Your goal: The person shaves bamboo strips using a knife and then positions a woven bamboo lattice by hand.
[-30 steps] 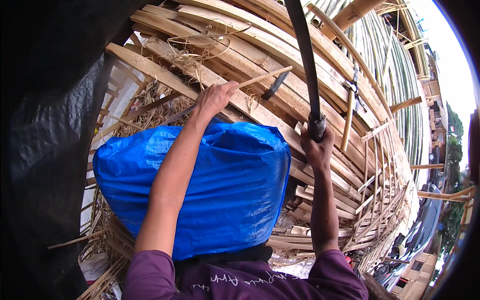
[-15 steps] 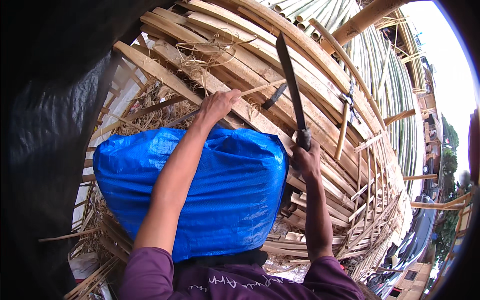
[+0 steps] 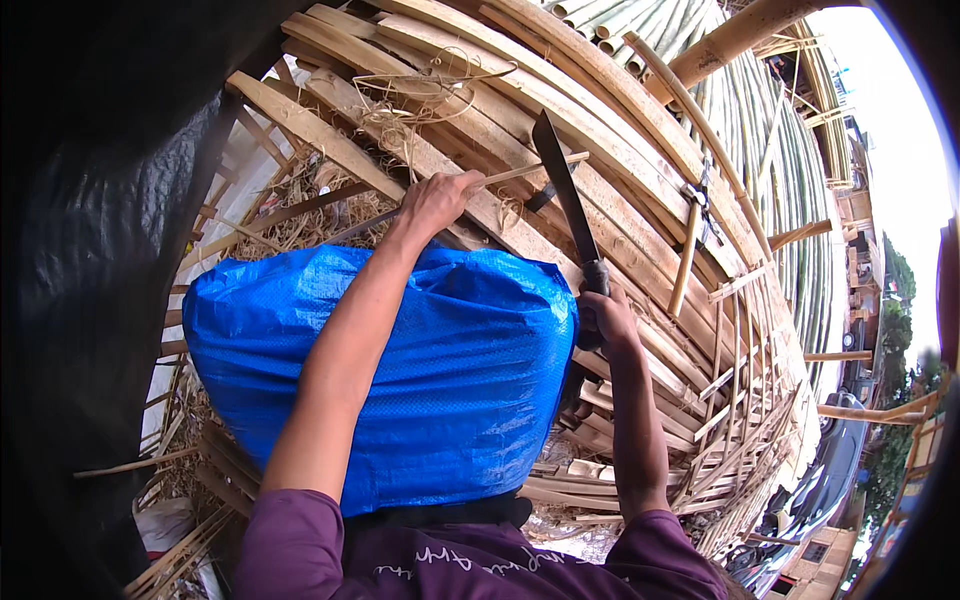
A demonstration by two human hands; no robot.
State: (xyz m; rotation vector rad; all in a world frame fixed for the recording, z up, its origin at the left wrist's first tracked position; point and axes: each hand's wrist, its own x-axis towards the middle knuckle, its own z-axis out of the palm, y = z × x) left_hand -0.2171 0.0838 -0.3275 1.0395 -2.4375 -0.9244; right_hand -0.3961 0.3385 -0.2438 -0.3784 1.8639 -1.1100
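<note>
My left hand [image 3: 437,203] is closed around a thin bamboo strip [image 3: 512,173], which sticks out to the right past my fingers. In my right hand [image 3: 612,320] is the dark handle of a machete [image 3: 567,195]. Its long black blade points up and leans left, crossing the strip close to its right end; whether the edge touches the strip I cannot tell. A blue tarp [image 3: 450,380] covers my lap below both hands. The split bamboo slats [image 3: 470,120] lie behind and beneath the blade, with a small dark piece [image 3: 541,198] among them.
Curly shavings [image 3: 415,90] lie on the slats, and more are heaped left of my left hand. A tool with a wooden handle [image 3: 686,262] rests on the slats at right. Bamboo poles [image 3: 740,130] stack farther off. A black sheet [image 3: 110,250] hangs at left.
The machete has come down and its tip has swung left, so the blade now crosses the strip. My right hand has shifted slightly left and down; my left hand has barely moved.
</note>
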